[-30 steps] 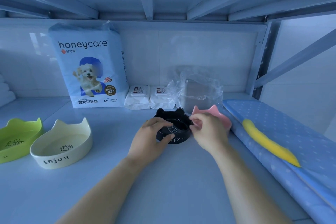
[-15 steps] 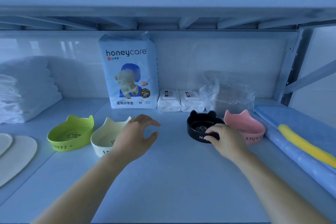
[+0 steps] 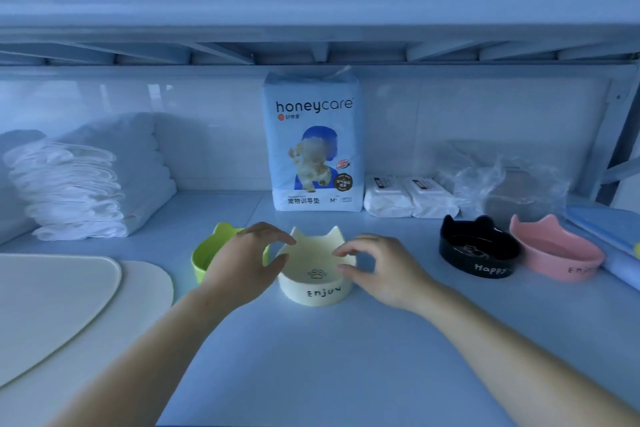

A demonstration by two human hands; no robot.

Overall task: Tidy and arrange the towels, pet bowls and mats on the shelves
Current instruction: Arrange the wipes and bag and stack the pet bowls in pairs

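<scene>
A cream cat-eared bowl [image 3: 317,282] marked "Enjoy" stands at the shelf's middle. My left hand [image 3: 242,263] hovers at its left rim and my right hand [image 3: 379,269] at its right rim, fingers loosely curved, neither clearly gripping. A green bowl [image 3: 207,255] sits just left, partly hidden behind my left hand. A black bowl [image 3: 478,248] and a pink bowl [image 3: 554,251] stand side by side at the right. Cream mats [image 3: 69,295] lie overlapped at the left. Folded white towels [image 3: 79,191] are stacked at the back left.
A honeycare pad pack [image 3: 313,146] stands upright against the back wall, with two wipe packs [image 3: 410,198] and a clear plastic bag [image 3: 509,184] to its right. A blue dotted roll [image 3: 609,236] lies at the far right. The upper shelf's frame [image 3: 318,52] hangs low overhead.
My right hand has let go of the black bowl and moved left to the cream bowl. My left hand has also reached the cream bowl. The view has swung left.
</scene>
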